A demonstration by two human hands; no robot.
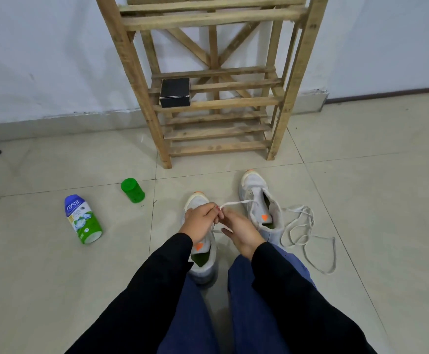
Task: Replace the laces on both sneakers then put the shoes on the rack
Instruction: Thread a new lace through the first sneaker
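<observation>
Both clenched on one white lace (231,203): left grip (200,221) curled over the front of the left sneaker (205,267), right grip (241,233) fingertip to fingertip with it, pinching the same strand. From the pinch, a taut run out past the right grip toward the right sneaker (253,185), standing just beyond and to the right of that grip; a second short run slack beneath the two grips. Probably feeding an end through an eyelet of the left sneaker; cannot tell which eyelet, hidden under the left grip. To do it well: pinch close to the tip, keep the lace flat and untwisted, pull through evenly, match both ends in length before moving up a row, and steady the shoe with the left grip against sliding on the floor (55,277). Right of the right grip, past the right sneaker, a loose lace (296,208) sprawled in loops on the tiles, easy to snag or confuse with the held one; best kept apart. Straight ahead of both grips, the wooden rack (233,102), with a black box (175,92) on its middle shelf and free slats beside it. Well left of the left grip, a green container (132,190) and a toppled green-and-white bottle (83,219), out of the way.
</observation>
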